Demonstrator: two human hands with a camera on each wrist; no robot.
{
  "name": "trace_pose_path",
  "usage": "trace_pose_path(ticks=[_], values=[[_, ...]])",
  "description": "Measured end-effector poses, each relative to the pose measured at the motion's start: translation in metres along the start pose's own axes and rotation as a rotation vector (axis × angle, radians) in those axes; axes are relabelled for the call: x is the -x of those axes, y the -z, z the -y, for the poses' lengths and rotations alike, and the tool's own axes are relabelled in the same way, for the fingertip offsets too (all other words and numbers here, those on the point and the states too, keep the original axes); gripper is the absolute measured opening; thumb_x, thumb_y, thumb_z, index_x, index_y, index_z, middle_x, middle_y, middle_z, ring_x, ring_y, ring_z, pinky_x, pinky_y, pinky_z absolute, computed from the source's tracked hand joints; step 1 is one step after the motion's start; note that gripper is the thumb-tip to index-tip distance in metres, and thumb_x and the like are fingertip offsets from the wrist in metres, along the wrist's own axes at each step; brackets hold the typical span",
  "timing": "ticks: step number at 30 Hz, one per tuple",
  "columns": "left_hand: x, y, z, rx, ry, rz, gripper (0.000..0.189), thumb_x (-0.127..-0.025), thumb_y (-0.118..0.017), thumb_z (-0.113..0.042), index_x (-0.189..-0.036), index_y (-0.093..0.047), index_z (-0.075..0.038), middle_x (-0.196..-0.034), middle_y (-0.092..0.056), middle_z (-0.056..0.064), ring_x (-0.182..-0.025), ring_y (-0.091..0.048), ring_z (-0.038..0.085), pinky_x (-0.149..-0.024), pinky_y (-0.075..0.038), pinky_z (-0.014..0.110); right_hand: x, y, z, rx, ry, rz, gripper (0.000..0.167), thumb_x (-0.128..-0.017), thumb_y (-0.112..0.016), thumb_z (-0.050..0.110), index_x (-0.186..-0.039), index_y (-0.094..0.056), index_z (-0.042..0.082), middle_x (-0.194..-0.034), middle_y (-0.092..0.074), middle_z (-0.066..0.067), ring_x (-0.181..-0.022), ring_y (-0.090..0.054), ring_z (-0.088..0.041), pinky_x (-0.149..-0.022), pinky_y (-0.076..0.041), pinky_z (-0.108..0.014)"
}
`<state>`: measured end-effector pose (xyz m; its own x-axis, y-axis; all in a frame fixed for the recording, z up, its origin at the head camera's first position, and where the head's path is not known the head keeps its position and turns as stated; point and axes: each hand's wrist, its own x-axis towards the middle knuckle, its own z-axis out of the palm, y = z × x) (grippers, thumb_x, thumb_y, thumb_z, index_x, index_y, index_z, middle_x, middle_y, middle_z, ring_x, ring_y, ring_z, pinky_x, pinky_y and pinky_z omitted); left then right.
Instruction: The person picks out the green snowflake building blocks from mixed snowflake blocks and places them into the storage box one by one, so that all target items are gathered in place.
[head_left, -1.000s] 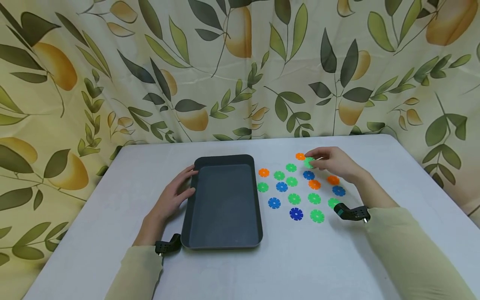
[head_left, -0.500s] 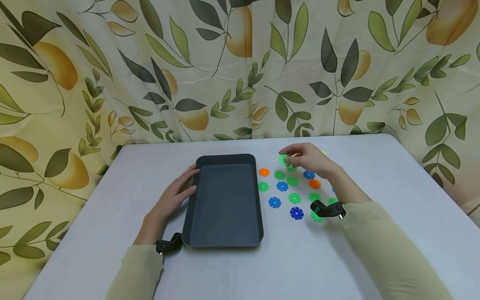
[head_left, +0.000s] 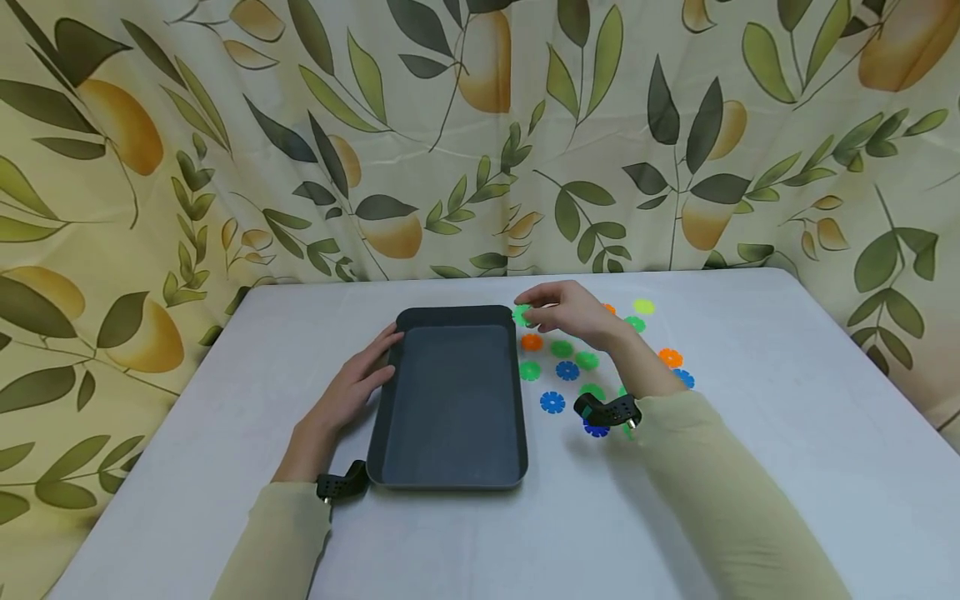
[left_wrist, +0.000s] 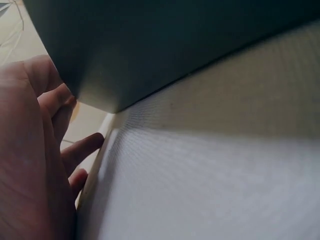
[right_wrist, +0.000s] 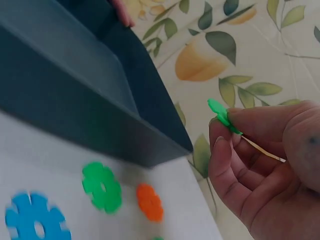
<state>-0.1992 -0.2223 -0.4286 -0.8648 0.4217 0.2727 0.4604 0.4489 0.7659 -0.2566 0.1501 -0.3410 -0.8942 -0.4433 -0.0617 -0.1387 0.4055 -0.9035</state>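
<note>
At the far right corner of the dark grey baking tray (head_left: 448, 404), my right hand (head_left: 567, 312) pinches a green interlocking disc (right_wrist: 223, 114) between thumb and fingers. The slotted disc is tilted, raised above the table in the right wrist view. On the other side, my left hand (head_left: 352, 386) rests its fingertips and thumb at the tray's left rim, fingers fairly straight. The tray wall partly hides those fingers in the left wrist view. Nearest the tray's right side lie an orange disc (head_left: 532, 342) and another green disc (head_left: 529, 371), flat on the table.
Several more green, blue and orange discs, such as a light blue one (head_left: 552, 402), spread over the white table (head_left: 465, 542) right of the tray. A yellow disc (head_left: 643, 307) lies near the back edge. My right forearm covers some. Behind hangs a leaf-print curtain (head_left: 465, 183).
My right hand has carried the green disc left, from the back of the scattered discs to the tray's far right corner. My left hand stays at the tray's rim.
</note>
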Motion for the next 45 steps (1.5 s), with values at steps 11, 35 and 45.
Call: trace_pose_path(ticks=[11,35,45], values=[[0.001,0.0,-0.001,-0.024,-0.016,-0.016,0.051,-0.104,-0.051,-0.009,-0.153,-0.04,-0.003,-0.165,-0.024,0.01,-0.151,-0.021,0.028,-0.119,-0.017,0.053,-0.028,-0.042,0.008,-0.123,-0.016,0.029,0.033,-0.098,-0.063,0.007,-0.128,-0.064,-0.007,-0.115,-0.064,-0.017,-0.097,-0.063,-0.027,-0.087,-0.057,-0.036],[0.002,0.004,-0.003,0.014,0.005,-0.039,0.051,-0.102,-0.054,-0.005,-0.15,-0.042,0.002,-0.164,-0.026,0.015,-0.151,-0.02,0.033,-0.118,-0.017,0.058,-0.071,-0.105,0.023,-0.292,-0.095,0.056,0.032,-0.096,-0.062,-0.001,-0.126,-0.063,-0.01,-0.102,-0.067,-0.013,-0.08,-0.063,-0.016,-0.074,-0.056,-0.025],[-0.001,-0.001,0.004,0.026,-0.011,-0.05,0.051,-0.101,-0.056,-0.005,-0.15,-0.043,0.002,-0.163,-0.027,0.014,-0.15,-0.022,0.033,-0.118,-0.016,0.057,-0.08,-0.123,0.018,-0.328,-0.169,-0.045,0.029,-0.093,-0.065,-0.004,-0.122,-0.066,-0.01,-0.102,-0.066,-0.014,-0.074,-0.063,-0.014,-0.073,-0.058,-0.025]])
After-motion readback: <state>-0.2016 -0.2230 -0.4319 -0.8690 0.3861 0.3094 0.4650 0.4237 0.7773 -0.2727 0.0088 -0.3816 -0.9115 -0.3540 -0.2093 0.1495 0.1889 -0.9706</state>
